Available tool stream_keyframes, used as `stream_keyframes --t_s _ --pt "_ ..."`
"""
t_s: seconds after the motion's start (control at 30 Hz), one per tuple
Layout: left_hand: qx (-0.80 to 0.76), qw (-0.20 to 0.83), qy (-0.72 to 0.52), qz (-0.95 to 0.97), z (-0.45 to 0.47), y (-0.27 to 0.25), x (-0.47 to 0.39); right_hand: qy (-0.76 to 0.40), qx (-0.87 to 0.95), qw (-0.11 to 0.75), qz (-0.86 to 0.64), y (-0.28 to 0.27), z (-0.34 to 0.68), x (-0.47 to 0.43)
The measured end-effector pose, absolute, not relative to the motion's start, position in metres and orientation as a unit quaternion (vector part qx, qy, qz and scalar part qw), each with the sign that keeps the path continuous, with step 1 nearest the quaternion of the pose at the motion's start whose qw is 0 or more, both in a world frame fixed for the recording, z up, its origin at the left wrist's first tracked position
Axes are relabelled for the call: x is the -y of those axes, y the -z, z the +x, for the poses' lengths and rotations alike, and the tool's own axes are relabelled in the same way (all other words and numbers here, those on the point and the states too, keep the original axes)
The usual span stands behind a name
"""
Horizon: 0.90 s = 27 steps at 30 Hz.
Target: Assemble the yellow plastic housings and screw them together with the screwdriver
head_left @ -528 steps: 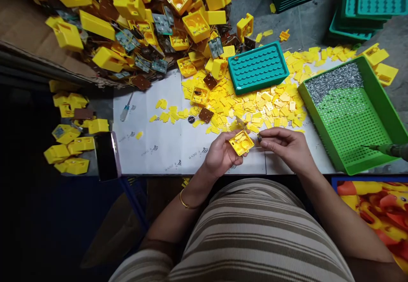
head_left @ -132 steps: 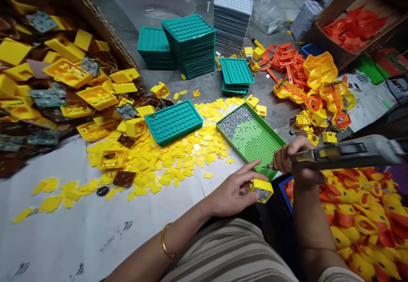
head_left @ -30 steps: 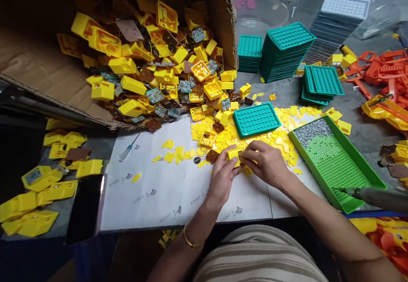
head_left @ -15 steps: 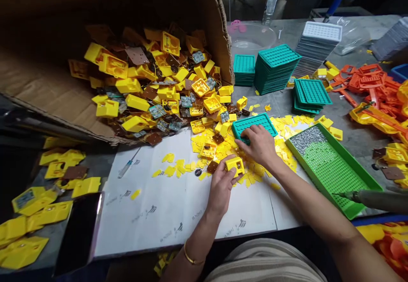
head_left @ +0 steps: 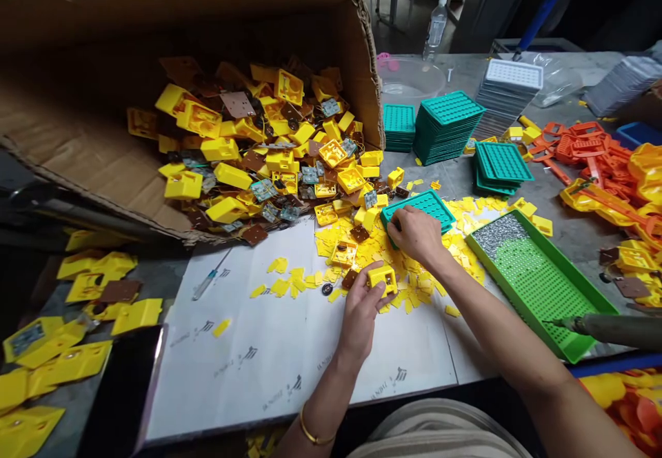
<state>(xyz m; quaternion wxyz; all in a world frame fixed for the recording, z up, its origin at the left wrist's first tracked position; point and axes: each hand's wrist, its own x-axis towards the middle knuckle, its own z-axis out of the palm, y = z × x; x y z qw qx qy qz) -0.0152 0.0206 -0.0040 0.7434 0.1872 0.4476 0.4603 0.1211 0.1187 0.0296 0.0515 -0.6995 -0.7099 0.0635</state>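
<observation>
My left hand (head_left: 360, 310) is closed around a small yellow plastic housing (head_left: 381, 280), with a cut-out in its side facing me. My right hand (head_left: 418, 236) rests over the left end of a teal dimpled tray (head_left: 428, 207). Its fingers are curled down and pressed together, and their tips are hidden, so I cannot see what is between them. Under and around both hands lie many small flat yellow pieces (head_left: 414, 275). Just left of the held housing are another open yellow housing (head_left: 344, 254) and a black round part (head_left: 327, 290).
A cardboard box (head_left: 368, 65) on its side spills yellow housings and circuit boards. To the right are a green perforated tray (head_left: 556, 292), a soldering iron (head_left: 610, 329), stacked teal trays (head_left: 449, 130) and orange parts (head_left: 589, 147). A screwdriver (head_left: 208, 280) lies left.
My right hand's fingers have curled in and drawn together at the teal tray's left end. My left hand still holds the yellow housing. The camera view has shifted slightly.
</observation>
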Motion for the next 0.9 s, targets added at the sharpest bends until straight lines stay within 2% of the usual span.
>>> stream_keyframes --t_s 0.13,0.23,0.37,0.43,0.5,0.6,0.7,0.9 --pt "-0.448 0.744 -0.459 0.189 -0.018 0.003 -0.019 -0.048 0.691 0.061 -0.719 -0.034 0.123 -0.116" --pt "-0.453 0.742 -0.455 0.193 -0.02 0.003 -0.018 -0.011 0.674 0.116 -0.73 -0.05 0.135 -0.104" --pt "-0.453 0.744 -0.451 0.195 -0.021 0.003 -0.019 0.059 0.642 0.282 -0.711 -0.079 0.164 -0.087" --pt "-0.451 0.746 -0.449 0.196 -0.021 0.003 -0.02 0.056 0.607 0.38 -0.696 -0.089 0.181 -0.087" --pt "-0.452 0.747 -0.446 0.196 -0.021 0.002 -0.02 -0.008 0.545 0.499 -0.674 -0.093 0.198 -0.095" --pt "-0.45 0.752 -0.44 0.197 -0.022 0.001 -0.021 -0.166 0.404 0.648 -0.624 -0.091 0.221 -0.122" --pt "-0.444 0.757 -0.438 0.196 -0.023 0.0 -0.021 -0.229 0.312 0.695 -0.606 -0.092 0.24 -0.156" --pt "-0.442 0.762 -0.431 0.194 -0.024 -0.002 -0.022 -0.104 0.282 0.708 -0.639 -0.114 0.283 -0.211"
